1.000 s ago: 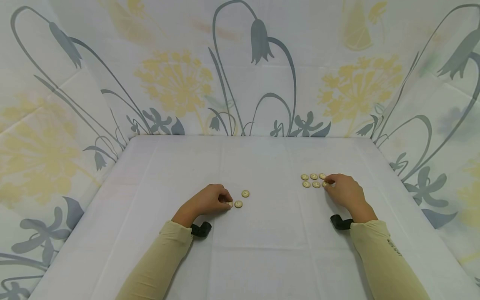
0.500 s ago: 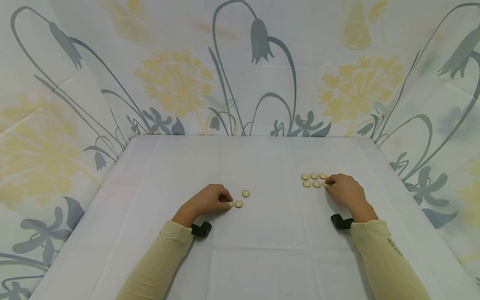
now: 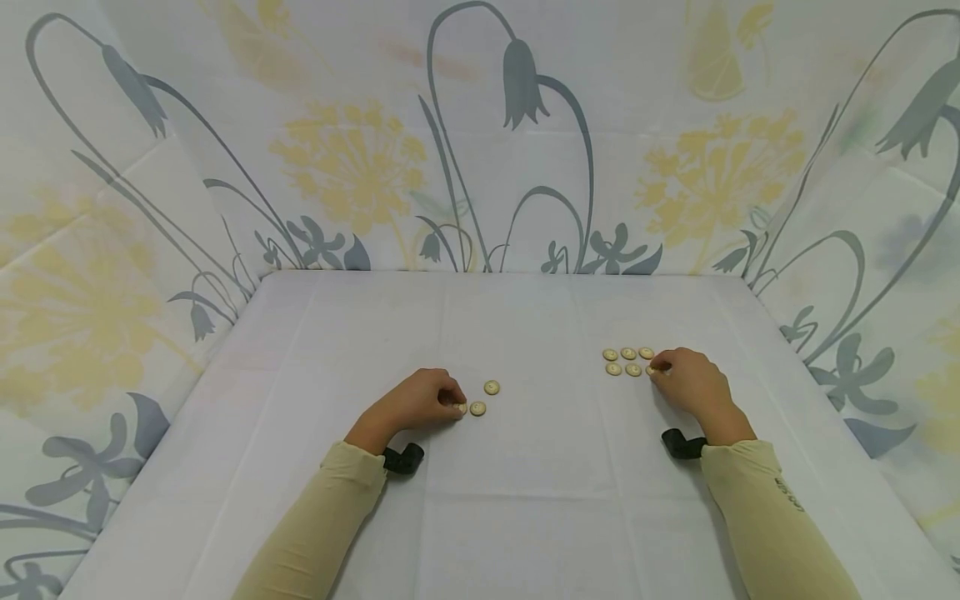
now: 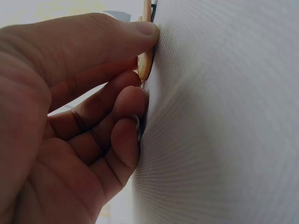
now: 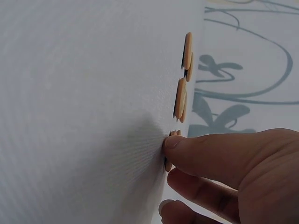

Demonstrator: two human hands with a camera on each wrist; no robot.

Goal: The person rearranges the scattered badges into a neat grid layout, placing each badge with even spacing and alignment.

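Small round pale wooden discs with faint markings lie in two groups on the white cloth. In the head view my left hand (image 3: 422, 398) pinches one wooden disc (image 3: 462, 408) between thumb and fingers, flat at the cloth. Close up, that disc's edge (image 4: 145, 65) shows below the thumb. Two more discs are beside it, one disc (image 3: 477, 408) just right and another disc (image 3: 491, 387) farther back. My right hand (image 3: 692, 385) pinches the front-right disc (image 3: 651, 370) of a two-row block. Its edge (image 5: 168, 165) peeks out under the thumb in the right wrist view.
Back-row discs (image 3: 627, 353) and front-row discs (image 3: 633, 369) sit close together left of the right fingers. White cloth (image 3: 517, 483) covers the table, with a flower-printed curtain (image 3: 480, 167) behind and at both sides. A black wrist mount (image 3: 403, 459) sits under the left wrist.
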